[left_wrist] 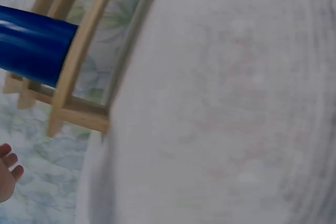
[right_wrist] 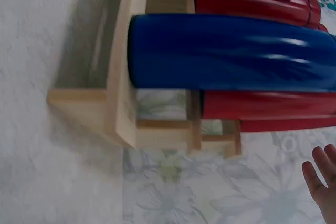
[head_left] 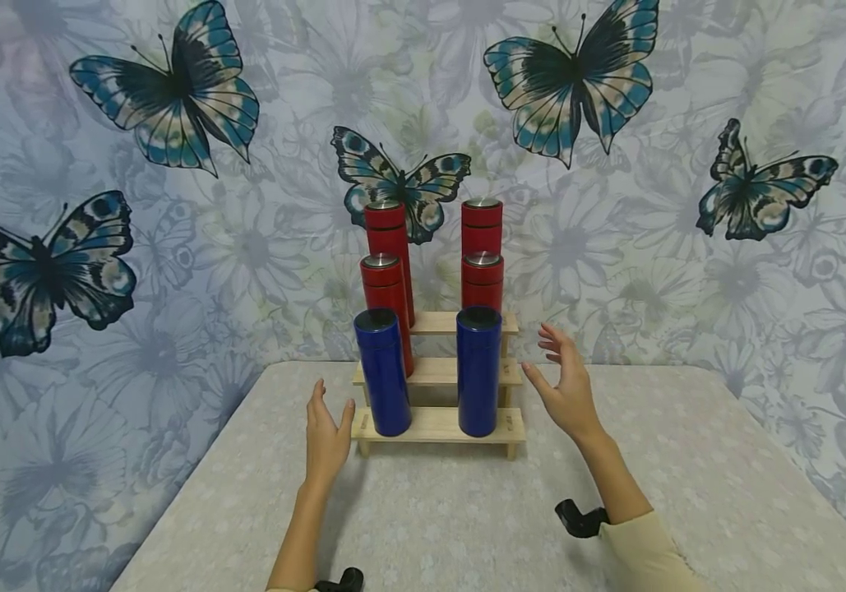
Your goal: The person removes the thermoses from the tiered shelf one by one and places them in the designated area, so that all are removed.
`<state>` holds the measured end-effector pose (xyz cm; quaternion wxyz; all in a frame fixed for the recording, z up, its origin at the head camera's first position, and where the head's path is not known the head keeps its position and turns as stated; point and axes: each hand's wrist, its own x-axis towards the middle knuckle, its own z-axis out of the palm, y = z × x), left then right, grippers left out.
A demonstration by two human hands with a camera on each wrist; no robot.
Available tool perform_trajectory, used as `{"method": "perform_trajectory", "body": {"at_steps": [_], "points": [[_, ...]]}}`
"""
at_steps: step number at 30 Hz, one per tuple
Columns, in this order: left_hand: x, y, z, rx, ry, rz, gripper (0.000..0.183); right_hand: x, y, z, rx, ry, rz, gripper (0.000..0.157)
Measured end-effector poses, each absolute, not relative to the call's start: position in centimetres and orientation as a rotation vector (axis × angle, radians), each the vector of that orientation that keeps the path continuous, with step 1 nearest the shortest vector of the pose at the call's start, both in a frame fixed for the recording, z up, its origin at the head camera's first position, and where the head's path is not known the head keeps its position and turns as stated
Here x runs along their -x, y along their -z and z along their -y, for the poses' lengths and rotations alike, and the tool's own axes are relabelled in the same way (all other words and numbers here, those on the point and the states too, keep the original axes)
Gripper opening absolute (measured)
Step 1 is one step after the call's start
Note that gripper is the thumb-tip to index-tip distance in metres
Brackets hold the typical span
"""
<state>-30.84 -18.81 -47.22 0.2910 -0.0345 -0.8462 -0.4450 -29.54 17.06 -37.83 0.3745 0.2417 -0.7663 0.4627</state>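
A three-step wooden stand (head_left: 437, 425) bears two columns of upright bottles. On its lowest step are a left blue thermos bottle (head_left: 386, 378) and a right blue thermos bottle (head_left: 478, 378). Behind them, red thermos bottles with silvery lids, such as the tall back one (head_left: 389, 234), stand on the higher steps. My left hand (head_left: 328, 436) is beside the stand's left end, fingers extended, holding nothing. To the right of the stand my right hand (head_left: 566, 390) is raised with its fingers spread loosely, apart from the bottles. Only fingertips of each hand show in the wrist views.
The stand rests on a pale patterned tabletop (head_left: 437, 518). Behind the table hangs a floral wall covering (head_left: 615, 279) with large butterflies. Black wrist mounts (head_left: 581, 520) are on both forearms.
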Motion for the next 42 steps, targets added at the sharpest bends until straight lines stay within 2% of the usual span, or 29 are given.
{"method": "perform_trajectory", "body": {"at_steps": [7,15,28,42], "points": [[31.3,49.8,19.0,0.19,1.241,2.306,0.07,28.6,37.5,-13.4,-0.65,-1.298,1.953,0.068],[31.4,51.1,19.0,0.308,1.312,2.399,0.068,31.7,41.8,-12.0,-0.613,-1.413,1.972,0.085],[31.3,52.2,19.1,0.383,1.399,2.423,0.06,32.6,44.2,-9.9,-0.535,-1.383,1.978,0.096],[31.2,53.1,18.9,0.271,1.413,2.488,0.057,32.2,44.8,-10.1,-0.531,-1.362,1.905,0.094]]}}
